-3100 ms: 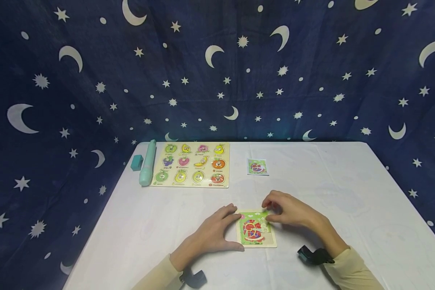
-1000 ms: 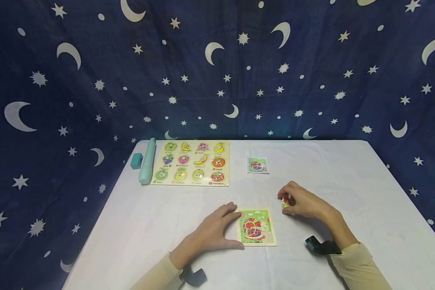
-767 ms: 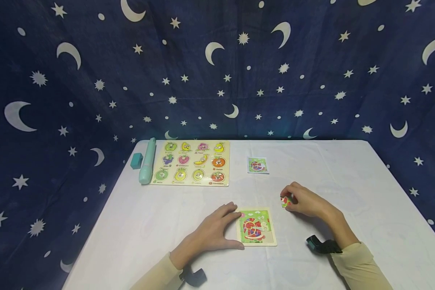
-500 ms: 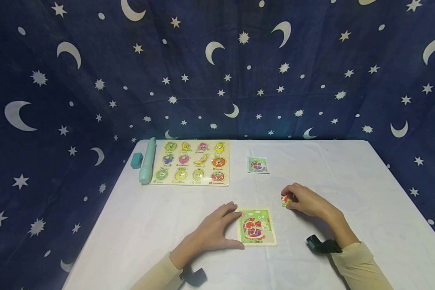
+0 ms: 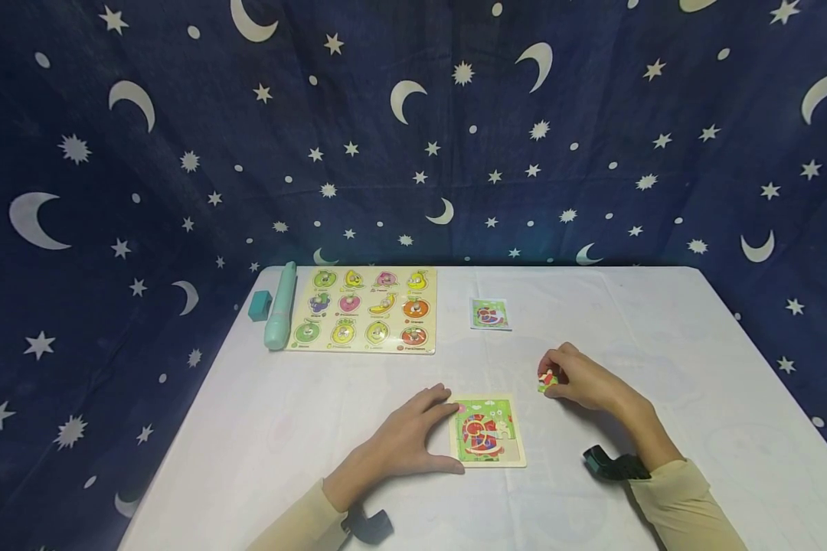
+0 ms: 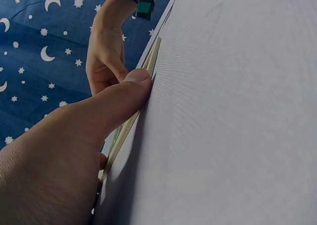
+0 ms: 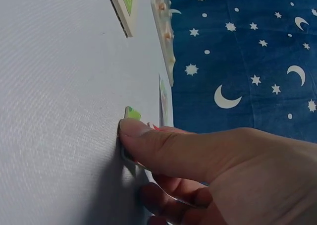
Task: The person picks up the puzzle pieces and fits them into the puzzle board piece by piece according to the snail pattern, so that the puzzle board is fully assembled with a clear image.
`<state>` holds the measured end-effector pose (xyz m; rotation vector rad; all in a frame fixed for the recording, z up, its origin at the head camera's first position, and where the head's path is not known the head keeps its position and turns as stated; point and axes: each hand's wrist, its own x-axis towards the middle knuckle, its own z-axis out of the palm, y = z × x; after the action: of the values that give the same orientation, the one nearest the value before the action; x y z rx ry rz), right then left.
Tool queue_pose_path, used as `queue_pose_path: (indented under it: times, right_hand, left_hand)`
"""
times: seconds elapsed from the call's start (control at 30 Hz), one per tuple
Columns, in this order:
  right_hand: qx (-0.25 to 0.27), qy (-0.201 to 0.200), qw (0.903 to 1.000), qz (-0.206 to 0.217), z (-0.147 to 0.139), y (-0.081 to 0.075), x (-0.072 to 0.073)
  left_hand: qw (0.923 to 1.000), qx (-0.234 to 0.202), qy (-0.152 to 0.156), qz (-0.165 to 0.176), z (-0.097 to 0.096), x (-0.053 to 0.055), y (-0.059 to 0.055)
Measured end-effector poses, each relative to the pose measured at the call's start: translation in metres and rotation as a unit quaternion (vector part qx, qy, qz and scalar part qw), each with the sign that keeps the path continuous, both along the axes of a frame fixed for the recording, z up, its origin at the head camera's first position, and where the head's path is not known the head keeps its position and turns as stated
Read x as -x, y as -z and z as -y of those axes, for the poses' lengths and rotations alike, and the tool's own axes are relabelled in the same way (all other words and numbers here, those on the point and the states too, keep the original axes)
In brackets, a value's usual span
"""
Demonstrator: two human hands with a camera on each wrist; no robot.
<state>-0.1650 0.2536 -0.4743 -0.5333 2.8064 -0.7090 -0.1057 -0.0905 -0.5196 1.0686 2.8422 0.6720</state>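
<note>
A square wooden jigsaw puzzle with a red snail on green lies in a pale frame on the table. Bare wood shows at its lower right. My left hand holds the puzzle's left side, thumb at the near edge and index finger at the upper left. In the left wrist view, the thumb lies against the frame's edge. Right of the puzzle, my right hand pinches a small red, white and green puzzle piece between thumb and fingers. In the right wrist view, the fingers partly hide this piece, just off the cloth.
A fruit puzzle board lies at the back left, with a mint-green microphone-shaped stick along its left edge. Beside that sits a teal block. A small snail picture card lies beyond the puzzle. Starry dark-blue cloth rises behind the table.
My right hand has moved right from the puzzle's upper right corner and now holds a piece. Over the last half second that piece has turned in the fingers. The left hand stays put.
</note>
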Motion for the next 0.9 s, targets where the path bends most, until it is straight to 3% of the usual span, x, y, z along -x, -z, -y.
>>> queue_pose_path:
  times: [0.27, 0.5, 0.9]
  right_hand:
    - [0.025, -0.022, 0.9994, -0.007, 0.0, -0.006, 0.0]
    - [0.049, -0.027, 0.9983, 0.017, 0.008, -0.015, -0.004]
    - [0.082, -0.1, 0.9901, 0.055, 0.022, -0.019, -0.013]
  left_hand:
    - [1.0, 0.001, -0.001, 0.006, 0.0, 0.0, 0.0]
    - [1.0, -0.001, 0.001, 0.007, 0.0, 0.0, -0.001]
    - [1.0, 0.0, 0.002, 0.001, 0.0, 0.0, 0.001]
